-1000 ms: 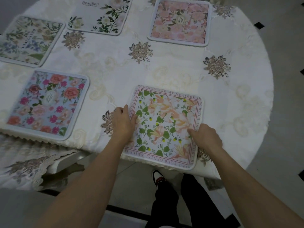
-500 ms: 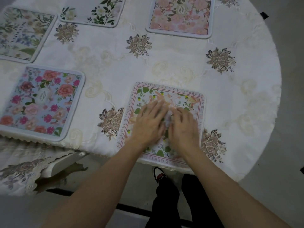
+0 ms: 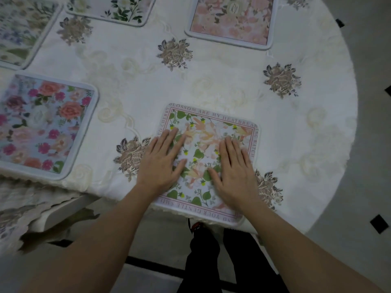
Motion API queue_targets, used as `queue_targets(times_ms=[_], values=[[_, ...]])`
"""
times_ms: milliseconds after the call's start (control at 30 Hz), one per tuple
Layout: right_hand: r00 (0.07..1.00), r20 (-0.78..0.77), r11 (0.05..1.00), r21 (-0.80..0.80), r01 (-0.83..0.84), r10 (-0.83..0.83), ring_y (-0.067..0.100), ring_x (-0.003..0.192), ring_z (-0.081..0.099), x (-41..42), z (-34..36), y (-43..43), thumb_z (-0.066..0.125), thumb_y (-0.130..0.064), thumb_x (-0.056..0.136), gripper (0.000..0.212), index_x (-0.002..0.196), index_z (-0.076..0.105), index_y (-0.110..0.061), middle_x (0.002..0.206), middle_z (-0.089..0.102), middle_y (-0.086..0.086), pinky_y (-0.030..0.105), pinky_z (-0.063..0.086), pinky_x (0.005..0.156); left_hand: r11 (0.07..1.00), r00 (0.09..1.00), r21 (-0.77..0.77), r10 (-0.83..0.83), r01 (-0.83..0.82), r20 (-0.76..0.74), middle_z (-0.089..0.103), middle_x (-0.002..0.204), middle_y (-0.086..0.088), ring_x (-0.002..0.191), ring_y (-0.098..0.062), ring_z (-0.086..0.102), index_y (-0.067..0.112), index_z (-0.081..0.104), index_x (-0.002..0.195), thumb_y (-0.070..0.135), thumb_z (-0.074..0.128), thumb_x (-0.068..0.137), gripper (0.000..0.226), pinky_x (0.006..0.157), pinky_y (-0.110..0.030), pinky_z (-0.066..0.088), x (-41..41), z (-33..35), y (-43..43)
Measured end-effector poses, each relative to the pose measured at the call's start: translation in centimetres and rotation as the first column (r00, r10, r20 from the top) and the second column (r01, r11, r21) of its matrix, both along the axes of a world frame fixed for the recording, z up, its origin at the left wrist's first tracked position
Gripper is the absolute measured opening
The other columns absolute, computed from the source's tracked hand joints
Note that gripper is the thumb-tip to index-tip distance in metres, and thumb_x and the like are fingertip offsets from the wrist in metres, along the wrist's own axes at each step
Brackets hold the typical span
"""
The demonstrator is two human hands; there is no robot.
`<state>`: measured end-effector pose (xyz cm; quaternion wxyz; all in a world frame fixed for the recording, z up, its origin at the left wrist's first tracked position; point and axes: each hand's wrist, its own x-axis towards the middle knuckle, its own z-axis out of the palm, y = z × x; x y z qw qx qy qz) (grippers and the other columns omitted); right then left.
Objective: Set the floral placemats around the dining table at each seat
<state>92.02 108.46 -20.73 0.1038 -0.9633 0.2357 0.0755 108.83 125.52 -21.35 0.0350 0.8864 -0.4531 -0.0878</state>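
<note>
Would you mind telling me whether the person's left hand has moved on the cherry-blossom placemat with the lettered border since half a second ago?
Yes. The left hand has slid left, away from the right hand, towards the brown embroidered flower beside the cherry-blossom placemat.

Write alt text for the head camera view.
Both hands, left hand and right hand, press flat on a text-bordered floral placemat at the near edge of a round table with a cream tablecloth. Four other floral placemats lie around it.
</note>
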Motion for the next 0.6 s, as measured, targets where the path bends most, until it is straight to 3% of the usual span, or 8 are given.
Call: queue_targets(times_ms=[400,600], values=[[1.0,0.02,1.0,0.012,0.009,-0.009,0.021,0.155,-0.011,-0.4,-0.2,-0.7,0.02,-0.061,0.102,0.079,0.16,-0.001,-0.011,0.168,-0.008,0.008,0.044,-0.001,0.126,0.994,0.994,0.051,0.102,-0.1,-0.041,-0.003,0.168,0.0,0.154,-0.015,-0.006,0.024,0.001,0.159,0.063,0.016,0.097,0.075,0.125,-0.04,0.006,0.1,0.8,-0.8],[0.999,0.004,0.999,0.024,-0.042,0.042,0.032,0.152,0.02,0.1,1.8,-2.0,0.024,-0.063,0.098,0.077,0.158,0.023,-0.015,0.164,0.024,0.014,0.049,0.02,0.121,0.965,0.96,0.087,0.257,-0.248,-0.113,0.016,0.166,-0.007,0.153,-0.025,0.013,0.024,0.015,0.158,0.053,0.031,0.1,0.067,0.121,-0.048,0.024,-2.0,3.1,-2.8]])
